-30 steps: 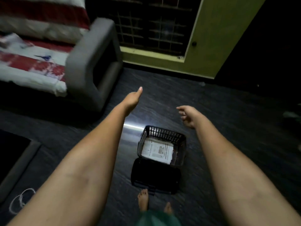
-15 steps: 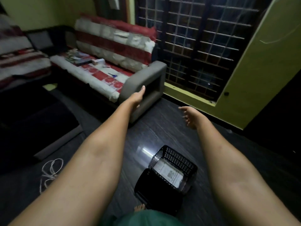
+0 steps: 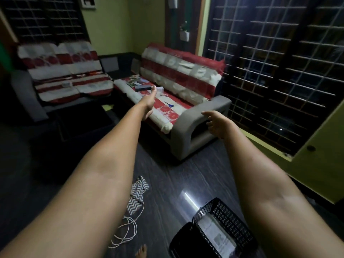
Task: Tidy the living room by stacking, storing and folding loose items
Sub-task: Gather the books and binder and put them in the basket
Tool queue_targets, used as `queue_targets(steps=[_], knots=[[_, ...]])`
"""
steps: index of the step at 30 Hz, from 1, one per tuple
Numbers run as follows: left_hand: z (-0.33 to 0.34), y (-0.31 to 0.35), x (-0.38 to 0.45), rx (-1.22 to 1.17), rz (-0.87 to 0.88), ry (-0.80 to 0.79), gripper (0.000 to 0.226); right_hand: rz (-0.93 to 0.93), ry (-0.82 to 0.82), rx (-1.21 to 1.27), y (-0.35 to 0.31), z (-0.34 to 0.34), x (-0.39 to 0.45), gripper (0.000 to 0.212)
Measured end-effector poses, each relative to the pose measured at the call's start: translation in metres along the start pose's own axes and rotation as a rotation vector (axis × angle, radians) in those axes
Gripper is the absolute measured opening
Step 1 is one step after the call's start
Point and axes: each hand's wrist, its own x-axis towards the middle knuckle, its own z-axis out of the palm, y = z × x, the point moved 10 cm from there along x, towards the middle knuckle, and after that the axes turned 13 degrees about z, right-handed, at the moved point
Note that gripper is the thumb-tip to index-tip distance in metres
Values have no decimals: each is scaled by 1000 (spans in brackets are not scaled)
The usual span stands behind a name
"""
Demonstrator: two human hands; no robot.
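Reaching out, both your hands are empty: left hand [image 3: 149, 101] stretched flat toward the sofa [image 3: 178, 94] at centre frame, right hand [image 3: 216, 123] loosely open near its grey armrest. Scissors [image 3: 169, 104] and books [image 3: 138, 82] lie on the seat. Bottom right, the black basket [image 3: 229, 224] sits on the floor, cord [image 3: 126, 231] bottom centre.

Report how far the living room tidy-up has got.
Done: a paper already lies in the black basket on the floor. In hand: nothing; the left hand and right hand are both empty, held out toward the sofa. Left: scissors and books loose on the sofa seat, plus a white cord and chevron cloth on the floor.
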Motion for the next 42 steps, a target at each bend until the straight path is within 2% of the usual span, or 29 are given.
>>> queue_targets(steps=[3, 7, 11, 13, 18, 24, 29, 31, 33, 34, 36, 39, 42], knots=[[-41, -11, 45, -2, -9, 37, 81, -20, -17, -30, -39, 37, 30, 82], [-87, -9, 106, 7, -13, 48, 79, -28, -59, -88, -96, 81, 63, 88], [-127, 20, 180, 12, 39, 42, 75, -134, -24, -19, -180, 109, 81, 60], [-144, 31, 218, 9, 54, 44, 75, -171, -33, 12, -217, 122, 97, 56], [-170, 36, 302, 8, 84, 61, 75, -181, -17, 24, -281, 131, 160, 69], [-190, 2, 415, 0, 59, 125, 75, -162, -34, -60, -347, 143, 277, 69], [-208, 15, 536, 14, 80, 198, 75, -138, -97, -130, -446, 161, 370, 77], [-217, 24, 584, 0, 87, 237, 75, -162, -135, -145, -496, 166, 400, 87], [-226, 27, 625, -12, 100, 254, 76, -224, -135, -164, -552, 165, 465, 101], [-230, 26, 642, -16, 98, 254, 76, -238, -157, -180, -577, 167, 507, 101], [-241, 18, 674, -25, 63, 271, 77, -235, -189, -202, -612, 179, 555, 90], [-268, 6, 724, -28, 35, 332, 78, -196, -166, -226, -638, 204, 557, 48], [-288, -9, 781, -33, 28, 343, 80, -187, -167, -254, -661, 233, 577, 27]])
